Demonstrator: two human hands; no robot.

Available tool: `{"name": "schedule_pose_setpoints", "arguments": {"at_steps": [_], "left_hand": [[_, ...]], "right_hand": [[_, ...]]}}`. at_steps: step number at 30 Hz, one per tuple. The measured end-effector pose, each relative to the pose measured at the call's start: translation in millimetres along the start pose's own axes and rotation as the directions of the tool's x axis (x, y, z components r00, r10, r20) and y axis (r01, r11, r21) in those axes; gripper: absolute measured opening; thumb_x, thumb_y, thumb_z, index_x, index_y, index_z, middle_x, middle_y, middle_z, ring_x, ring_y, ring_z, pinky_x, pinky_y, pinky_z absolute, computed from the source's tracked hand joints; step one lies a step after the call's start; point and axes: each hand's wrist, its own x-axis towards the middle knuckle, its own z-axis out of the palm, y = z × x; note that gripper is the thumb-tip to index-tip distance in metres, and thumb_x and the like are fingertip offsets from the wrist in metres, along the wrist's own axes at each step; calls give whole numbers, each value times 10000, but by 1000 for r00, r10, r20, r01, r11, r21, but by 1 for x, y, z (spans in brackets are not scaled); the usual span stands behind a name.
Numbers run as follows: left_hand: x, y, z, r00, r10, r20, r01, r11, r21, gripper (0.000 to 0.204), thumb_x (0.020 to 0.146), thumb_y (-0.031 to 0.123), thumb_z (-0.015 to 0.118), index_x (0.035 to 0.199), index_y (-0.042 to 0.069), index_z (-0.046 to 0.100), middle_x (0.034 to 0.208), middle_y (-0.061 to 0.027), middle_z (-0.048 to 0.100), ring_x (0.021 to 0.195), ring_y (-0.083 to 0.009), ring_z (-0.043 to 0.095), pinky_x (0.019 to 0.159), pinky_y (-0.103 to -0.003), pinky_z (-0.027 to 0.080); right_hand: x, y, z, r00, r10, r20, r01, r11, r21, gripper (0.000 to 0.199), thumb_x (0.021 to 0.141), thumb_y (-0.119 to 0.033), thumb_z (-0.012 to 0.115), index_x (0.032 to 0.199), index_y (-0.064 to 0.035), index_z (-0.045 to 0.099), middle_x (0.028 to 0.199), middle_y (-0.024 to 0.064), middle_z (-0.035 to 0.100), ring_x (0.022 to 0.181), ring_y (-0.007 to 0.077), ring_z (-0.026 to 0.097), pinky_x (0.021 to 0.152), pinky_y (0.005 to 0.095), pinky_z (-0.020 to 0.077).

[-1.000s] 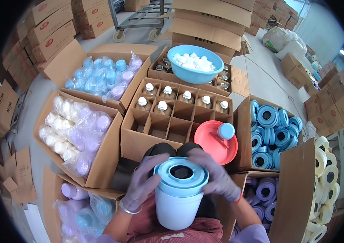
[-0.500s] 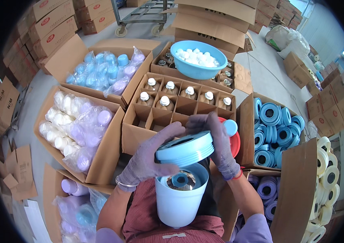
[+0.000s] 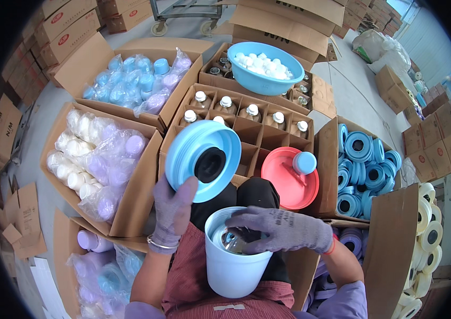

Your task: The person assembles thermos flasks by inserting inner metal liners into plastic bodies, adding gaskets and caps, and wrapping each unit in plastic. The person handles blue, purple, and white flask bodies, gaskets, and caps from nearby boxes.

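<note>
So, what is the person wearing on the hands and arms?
Both hands wear grey knitted gloves. The left hand has a thin silver bangle at the wrist, and the right hand has a red band at the glove's cuff. Lilac short sleeves cover the upper arms; the forearms are bare.

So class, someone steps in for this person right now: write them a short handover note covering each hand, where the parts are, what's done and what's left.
Left hand: gloved, holds the blue collar ring lifted clear, tilted, its black centre showing.
Right hand: gloved, fingers reaching into the open white flask body held in the lap, on the glass liner inside.
Nearby: red dish with a blue cap ahead; box of blue rings to the right; divided carton of glass liners ahead.
Done: ring is off the body.
Left: liner not yet seated, ring not on.
</note>
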Motion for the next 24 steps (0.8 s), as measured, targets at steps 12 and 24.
{"name": "schedule_pose_setpoints", "arguments": {"at_steps": [12, 24], "left_hand": [[-11, 12, 15, 953, -260, 157, 300, 879, -370, 363, 898, 226, 711, 1172, 7, 615, 870, 21, 608, 738, -25, 534, 640, -208, 454], [-5, 68, 38, 879, 296, 375, -239, 952, -189, 932, 773, 447, 818, 1508, 68, 389, 1486, -183, 412, 1347, -345, 424, 1095, -454, 359]], "right_hand": [[8, 5, 30, 898, -223, -380, 51, 909, -413, 568, 719, -447, 795, 1107, -86, 591, 1065, 133, 578, 964, 323, 617, 816, 423, 507], [36, -38, -5, 651, -104, -752, 172, 985, 12, 530, 938, -232, 650, 1357, 13, 437, 1236, 254, 546, 1078, 356, 616, 834, 426, 532]]}}
